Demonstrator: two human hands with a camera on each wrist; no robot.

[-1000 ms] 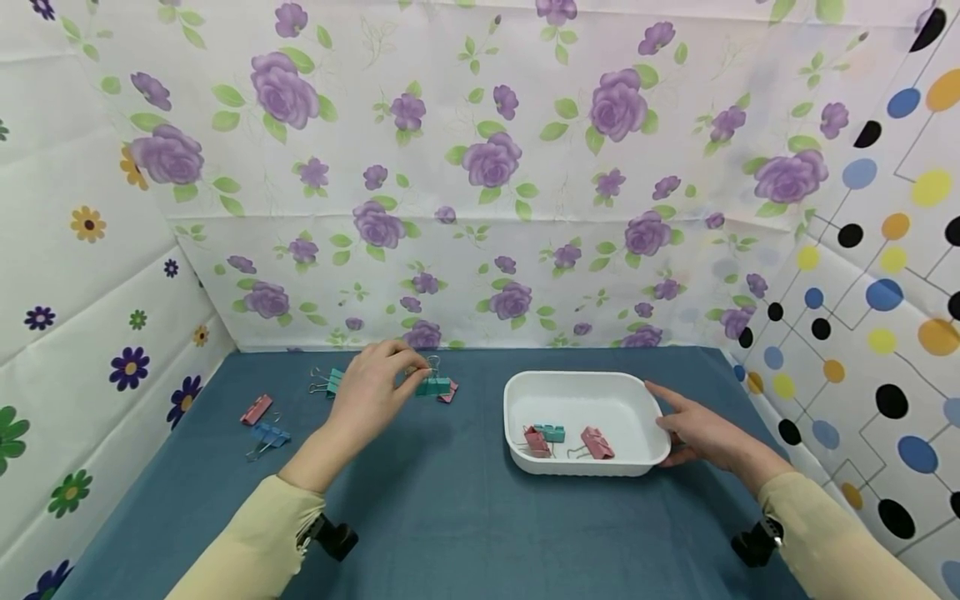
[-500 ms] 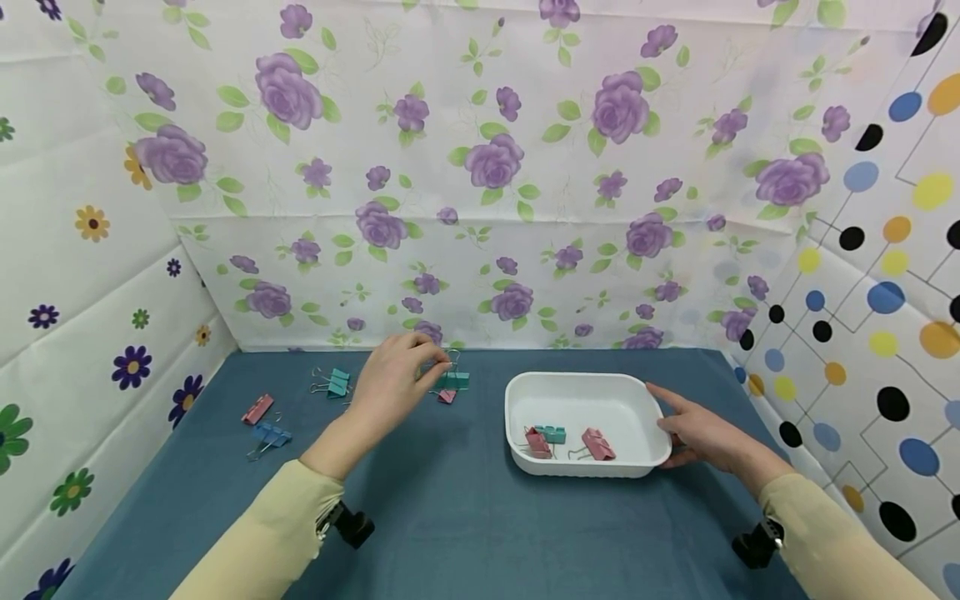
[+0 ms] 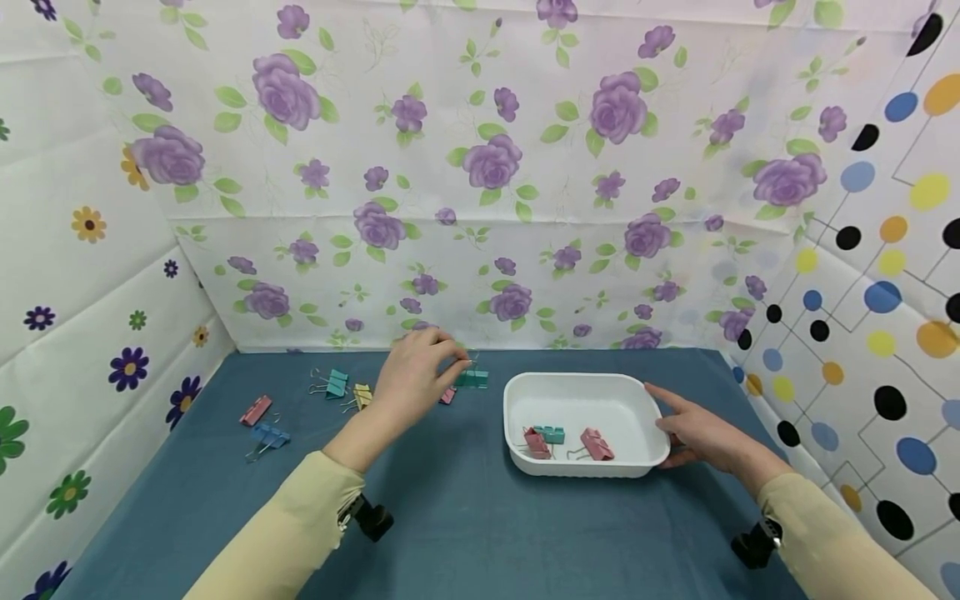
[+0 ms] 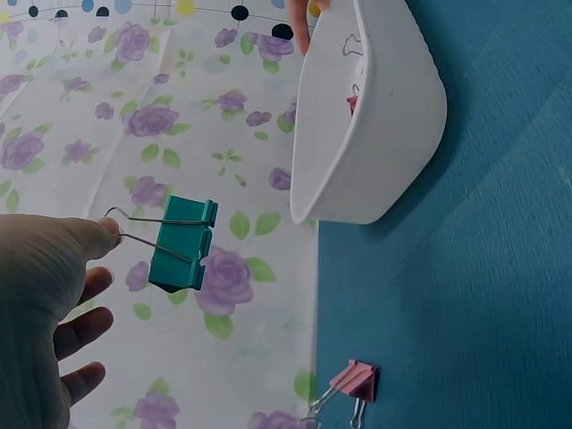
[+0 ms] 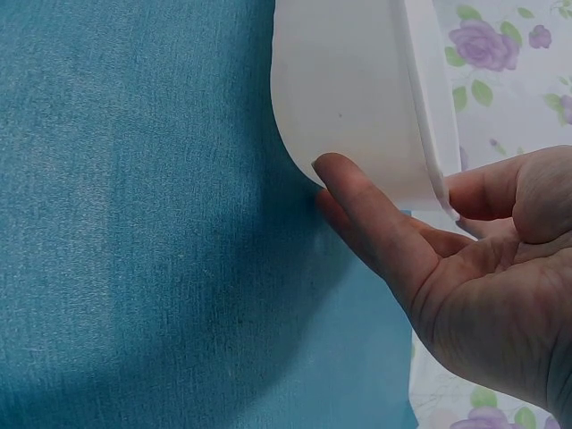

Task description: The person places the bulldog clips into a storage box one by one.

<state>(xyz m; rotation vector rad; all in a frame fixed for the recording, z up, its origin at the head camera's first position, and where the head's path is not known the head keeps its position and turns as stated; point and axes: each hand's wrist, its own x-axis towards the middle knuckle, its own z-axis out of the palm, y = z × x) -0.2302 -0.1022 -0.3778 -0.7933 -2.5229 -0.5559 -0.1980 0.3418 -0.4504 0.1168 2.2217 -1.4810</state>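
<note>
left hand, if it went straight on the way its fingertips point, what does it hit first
Probably the white tray, at its nearest side, with the pinched teal clip leading. Depth is unclear, so the left hand might pass above or behind it.

I'm on a blue-covered table. White tray (image 3: pixel 587 469) sits on it toward 2 o'clock. Clips lying on the table (image 3: pixel 480 533): pink clip (image 3: pixel 257 410) at 10, blue clip (image 3: pixel 270 434) just beside it, teal clip (image 3: pixel 337 383) about 11, yellow clip (image 3: pixel 363 395) near that, second pink clip (image 3: pixel 447 396) near 12.
</note>
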